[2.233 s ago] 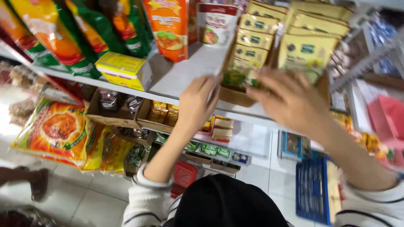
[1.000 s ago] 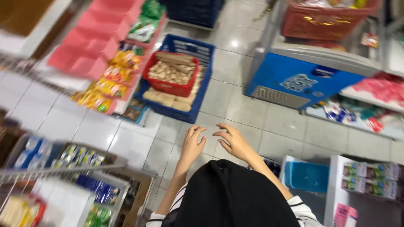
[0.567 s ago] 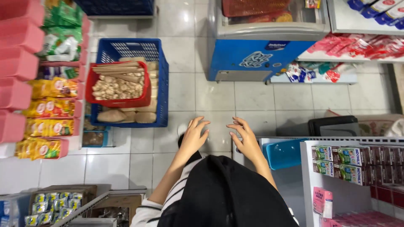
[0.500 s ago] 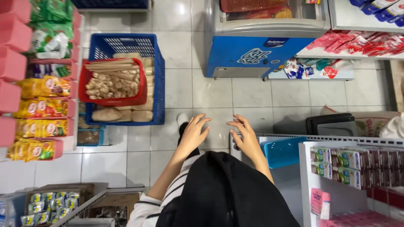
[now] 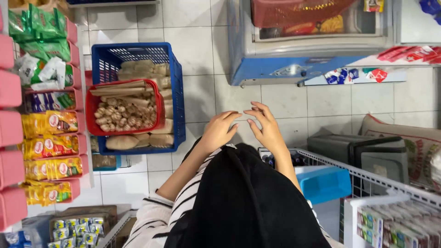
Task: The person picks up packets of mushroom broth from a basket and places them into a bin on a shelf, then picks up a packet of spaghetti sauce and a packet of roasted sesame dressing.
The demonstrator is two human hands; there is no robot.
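The white tiled floor (image 5: pixel 202 27) is seen from straight above, and much of it is covered by goods. A blue chest freezer (image 5: pixel 298 46) is cut off by the top edge; its contents are blurred behind the lid, and only a red basket shape can be made out inside. On the left, a rack (image 5: pixel 76 110) of pink trays carries green, white and yellow packets, and its left part is cut off by the frame. A blue crate (image 5: pixel 177 92) stands on the floor beside the rack, filled with wrapped brownish goods whose kind cannot be told. A red basket (image 5: pixel 158 108) of small pale pieces lies on top of them, hiding what is beneath. At the lower right, a wire shelf (image 5: pixel 367 177) and a light blue bin (image 5: pixel 324 183) are partly hidden by the dark garment (image 5: pixel 248 202) that fills the bottom centre. A grey box (image 5: pixel 358 149) and a sack (image 5: pixel 404 138) lie past the shelf, the sack cut off at the right.

The left hand (image 5: pixel 218 133) and the right hand (image 5: pixel 266 128) are held over bare tiles, well above the floor, near each other but apart. Nothing is held or touched. The fingers of both hands are loosely spread and slightly curled, with the left fingertips pointed toward the right hand. Both wrists are partly hidden by the garment.
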